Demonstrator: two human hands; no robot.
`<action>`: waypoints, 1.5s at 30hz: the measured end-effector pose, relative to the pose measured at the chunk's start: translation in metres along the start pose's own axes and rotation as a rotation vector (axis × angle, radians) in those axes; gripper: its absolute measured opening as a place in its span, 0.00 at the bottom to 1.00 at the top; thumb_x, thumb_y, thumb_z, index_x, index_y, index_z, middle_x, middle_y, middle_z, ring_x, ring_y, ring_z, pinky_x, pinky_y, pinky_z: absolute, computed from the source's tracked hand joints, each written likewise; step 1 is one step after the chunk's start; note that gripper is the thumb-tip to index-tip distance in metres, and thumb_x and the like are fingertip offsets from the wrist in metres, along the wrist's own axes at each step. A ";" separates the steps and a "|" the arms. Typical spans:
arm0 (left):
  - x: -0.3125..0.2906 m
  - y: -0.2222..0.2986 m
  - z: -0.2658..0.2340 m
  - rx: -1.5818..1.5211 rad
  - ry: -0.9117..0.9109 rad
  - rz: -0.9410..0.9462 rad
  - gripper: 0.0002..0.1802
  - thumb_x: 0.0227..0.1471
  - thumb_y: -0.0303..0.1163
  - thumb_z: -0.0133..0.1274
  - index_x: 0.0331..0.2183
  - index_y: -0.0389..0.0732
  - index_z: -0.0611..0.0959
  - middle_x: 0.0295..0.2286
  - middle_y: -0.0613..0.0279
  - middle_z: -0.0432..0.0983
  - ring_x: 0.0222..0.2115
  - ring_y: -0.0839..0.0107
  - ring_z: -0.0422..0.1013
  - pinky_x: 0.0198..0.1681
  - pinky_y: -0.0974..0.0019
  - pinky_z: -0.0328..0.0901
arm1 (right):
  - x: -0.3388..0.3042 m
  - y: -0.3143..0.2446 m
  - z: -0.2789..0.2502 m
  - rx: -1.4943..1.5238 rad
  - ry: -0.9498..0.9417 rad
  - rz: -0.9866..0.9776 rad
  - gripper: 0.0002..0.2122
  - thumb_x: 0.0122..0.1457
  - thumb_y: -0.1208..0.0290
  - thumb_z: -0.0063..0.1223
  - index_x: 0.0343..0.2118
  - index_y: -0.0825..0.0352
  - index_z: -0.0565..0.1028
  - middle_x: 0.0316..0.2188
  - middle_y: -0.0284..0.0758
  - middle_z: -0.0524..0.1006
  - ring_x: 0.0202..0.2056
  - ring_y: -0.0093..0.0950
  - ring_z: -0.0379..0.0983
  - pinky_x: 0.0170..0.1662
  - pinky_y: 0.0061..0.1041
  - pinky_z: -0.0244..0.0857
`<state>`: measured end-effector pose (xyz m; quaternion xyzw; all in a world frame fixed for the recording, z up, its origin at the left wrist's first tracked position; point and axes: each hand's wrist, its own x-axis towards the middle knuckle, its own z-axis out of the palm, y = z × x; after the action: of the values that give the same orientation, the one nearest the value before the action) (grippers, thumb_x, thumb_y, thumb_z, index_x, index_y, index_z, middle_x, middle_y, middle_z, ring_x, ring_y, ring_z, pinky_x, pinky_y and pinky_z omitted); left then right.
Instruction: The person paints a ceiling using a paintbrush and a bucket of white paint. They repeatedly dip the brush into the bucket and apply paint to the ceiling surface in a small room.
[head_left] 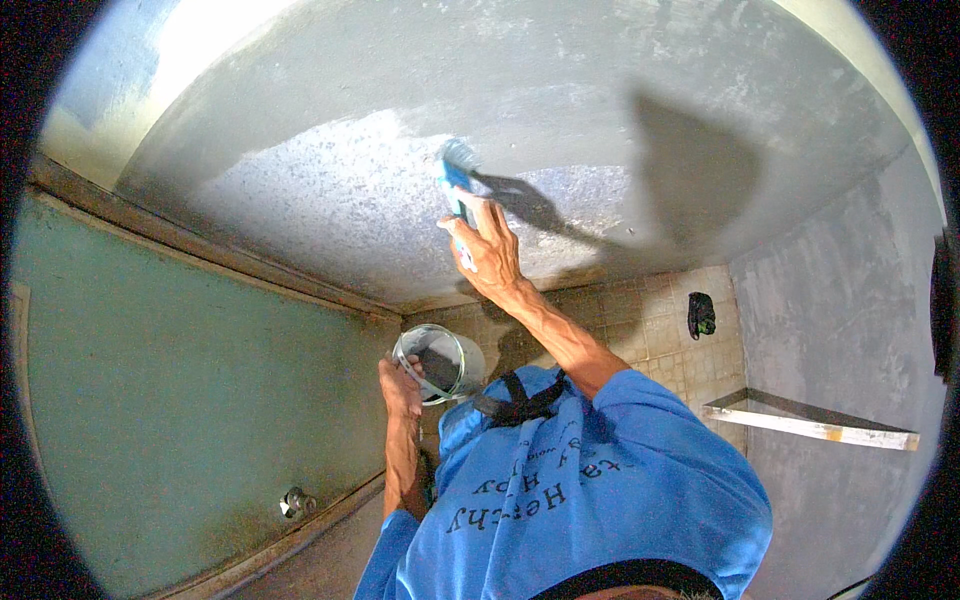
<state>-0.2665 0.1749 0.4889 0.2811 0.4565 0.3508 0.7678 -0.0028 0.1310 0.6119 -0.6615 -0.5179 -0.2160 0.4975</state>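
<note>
My right hand (487,252) reaches up and forward, its fingers closed round the handle of a paintbrush (455,174) with a blue head. The bristles touch the wall (560,110) in front of me, at the border between smooth grey paint and a pale, speckled patch (340,170). Lower and to the left, my left hand (403,388) grips the rim of a clear plastic bucket (470,357). Dark grey paint (437,366) shows inside it. The bucket is tilted, with its mouth facing up, and hangs close to my chest.
A green door-like panel (200,380) with a round metal knob (296,503) stands at the left. Small tiles (650,330) cover the floor, where a crumpled black bag (702,314) lies. A white-edged triangular shelf (820,428) juts from the grey right wall (840,300).
</note>
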 end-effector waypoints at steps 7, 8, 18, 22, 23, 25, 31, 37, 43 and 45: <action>-0.002 0.005 -0.001 -0.053 0.016 0.015 0.25 0.59 0.51 0.35 0.40 0.39 0.72 0.27 0.60 0.72 0.25 0.68 0.67 0.31 0.64 0.63 | -0.006 0.042 -0.067 0.330 0.307 0.317 0.06 0.52 0.81 0.53 0.34 0.67 0.77 0.40 0.38 0.76 0.43 0.30 0.71 0.50 0.28 0.62; -0.003 0.004 -0.003 -0.043 0.006 0.027 0.25 0.59 0.52 0.35 0.40 0.39 0.72 0.27 0.60 0.72 0.25 0.68 0.67 0.30 0.64 0.63 | -0.011 0.054 -0.079 0.307 0.354 0.350 0.06 0.53 0.80 0.54 0.34 0.67 0.77 0.40 0.37 0.76 0.43 0.28 0.71 0.50 0.27 0.62; 0.009 0.000 -0.014 -0.011 -0.067 0.011 0.25 0.58 0.52 0.35 0.39 0.38 0.71 0.27 0.59 0.72 0.25 0.67 0.67 0.31 0.64 0.62 | -0.024 0.078 -0.122 -0.196 0.450 0.268 0.09 0.51 0.83 0.50 0.33 0.65 0.77 0.45 0.38 0.73 0.47 0.35 0.68 0.51 0.31 0.61; 0.003 0.004 -0.003 0.000 -0.047 0.028 0.25 0.58 0.52 0.36 0.39 0.38 0.71 0.28 0.58 0.72 0.26 0.67 0.67 0.31 0.64 0.62 | -0.013 0.045 -0.088 -0.314 0.229 0.125 0.13 0.45 0.85 0.52 0.33 0.61 0.78 0.45 0.40 0.71 0.47 0.38 0.66 0.46 0.34 0.63; 0.002 0.004 -0.001 -0.004 -0.041 0.033 0.25 0.58 0.52 0.36 0.38 0.38 0.71 0.28 0.58 0.72 0.26 0.67 0.67 0.31 0.64 0.62 | -0.012 0.040 -0.078 -0.262 0.204 0.128 0.13 0.43 0.84 0.53 0.32 0.61 0.78 0.45 0.41 0.71 0.47 0.39 0.67 0.45 0.34 0.63; -0.002 0.002 0.000 -0.012 -0.024 0.041 0.24 0.59 0.51 0.37 0.38 0.38 0.71 0.28 0.57 0.72 0.26 0.67 0.67 0.31 0.64 0.62 | -0.007 0.027 -0.070 -0.105 0.172 0.069 0.14 0.42 0.83 0.54 0.34 0.61 0.77 0.47 0.41 0.70 0.44 0.41 0.68 0.46 0.37 0.63; 0.011 0.004 -0.008 0.018 -0.063 -0.053 0.24 0.59 0.51 0.36 0.39 0.39 0.71 0.28 0.59 0.72 0.26 0.68 0.67 0.31 0.64 0.62 | 0.016 0.019 -0.084 0.370 0.320 0.222 0.08 0.50 0.82 0.54 0.34 0.67 0.76 0.39 0.39 0.75 0.41 0.32 0.72 0.47 0.26 0.63; 0.001 0.003 -0.007 -0.021 -0.021 0.003 0.24 0.59 0.52 0.36 0.39 0.41 0.71 0.27 0.60 0.72 0.25 0.68 0.67 0.31 0.63 0.62 | 0.031 0.026 -0.125 0.057 0.526 0.247 0.08 0.50 0.83 0.51 0.33 0.68 0.76 0.39 0.40 0.74 0.43 0.35 0.70 0.47 0.30 0.63; -0.006 0.005 -0.002 0.016 -0.031 0.040 0.23 0.59 0.52 0.37 0.40 0.41 0.73 0.27 0.60 0.72 0.26 0.69 0.67 0.31 0.64 0.63 | 0.026 -0.003 -0.072 -0.124 0.340 0.125 0.12 0.44 0.82 0.54 0.33 0.62 0.77 0.42 0.42 0.70 0.44 0.41 0.68 0.45 0.35 0.63; -0.003 0.004 -0.008 0.001 -0.039 0.056 0.23 0.58 0.51 0.37 0.40 0.41 0.73 0.27 0.60 0.72 0.26 0.69 0.68 0.31 0.65 0.63 | 0.016 -0.008 -0.039 -0.035 0.253 0.090 0.12 0.43 0.81 0.55 0.33 0.62 0.76 0.42 0.42 0.70 0.44 0.42 0.68 0.44 0.36 0.64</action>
<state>-0.2757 0.1753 0.4899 0.3010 0.4335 0.3665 0.7662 0.0046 0.1042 0.6440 -0.6600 -0.4170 -0.2841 0.5565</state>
